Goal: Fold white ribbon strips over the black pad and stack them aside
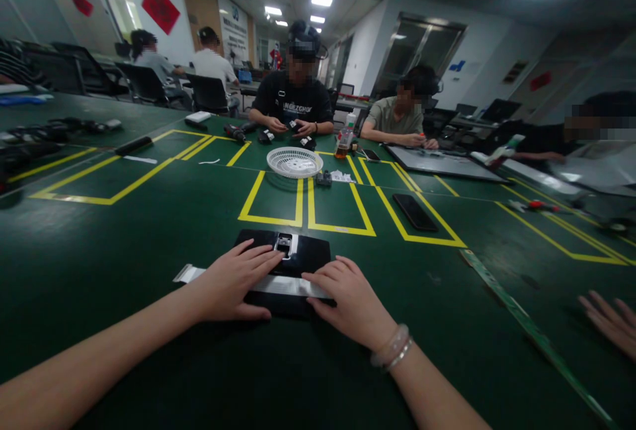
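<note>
In front of me a flat black panel (311,254) lies on the green table. A rectangular cutout with a bright rim (285,244) shows near its far edge. Across the panel runs a silver-grey flat strip (283,285), like a ribbon cable, and its left end sticks out past my wrist. My left hand (238,277) rests flat on the panel's left part, fingers stretched toward the cutout. My right hand (342,291), fingers apart, touches the strip and panel at the right. Both hands cover parts of the strip.
Beyond the panel are yellow tape outlines, a white plastic basket (295,162) and a black phone (414,211). A long green strip (531,330) lies to the right, near another person's hand (611,324). Co-workers sit across the table. Dark tools (44,135) lie at left.
</note>
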A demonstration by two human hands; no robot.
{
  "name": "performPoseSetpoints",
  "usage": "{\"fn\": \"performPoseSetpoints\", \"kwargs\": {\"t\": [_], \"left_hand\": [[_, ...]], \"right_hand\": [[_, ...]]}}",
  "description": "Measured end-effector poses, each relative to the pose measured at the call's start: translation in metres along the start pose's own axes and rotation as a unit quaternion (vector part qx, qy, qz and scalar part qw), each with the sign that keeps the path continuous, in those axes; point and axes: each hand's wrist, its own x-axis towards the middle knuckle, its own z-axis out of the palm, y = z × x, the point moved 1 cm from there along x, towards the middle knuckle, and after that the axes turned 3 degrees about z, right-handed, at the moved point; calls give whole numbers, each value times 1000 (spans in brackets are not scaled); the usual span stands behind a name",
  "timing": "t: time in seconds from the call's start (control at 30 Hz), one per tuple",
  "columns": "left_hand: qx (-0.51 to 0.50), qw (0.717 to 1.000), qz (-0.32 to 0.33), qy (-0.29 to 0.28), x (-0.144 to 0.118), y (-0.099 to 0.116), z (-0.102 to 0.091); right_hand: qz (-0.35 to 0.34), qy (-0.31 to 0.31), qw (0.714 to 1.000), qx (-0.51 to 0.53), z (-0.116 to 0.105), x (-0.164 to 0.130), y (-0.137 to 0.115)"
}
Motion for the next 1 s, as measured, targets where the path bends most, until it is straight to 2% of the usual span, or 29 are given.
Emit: {"fn": "performPoseSetpoints", "kwargs": {"t": [0.23, 0.4, 0.57, 0.73, 0.83, 1.0], "left_hand": [[22, 1000, 5, 18, 0, 0, -3], [44, 997, -64, 25, -6, -18, -9], [76, 982, -170, 20, -17, -58, -8], [95, 952, -290, 9, -40, -107, -5], [72, 935, -344, 40, -58, -134, -3], [75, 914, -380, 116, -92, -179, 11]], "right_hand": [[17, 37, 999, -4, -2, 0, 3], [16, 53, 998, -13, -4, 1, 4], [22, 46, 999, -12, -6, 1, 3], [20, 32, 999, -17, -5, -1, 4], [20, 31, 999, -22, -5, -2, 4], [24, 26, 999, -22, -5, -1, 5]]}}
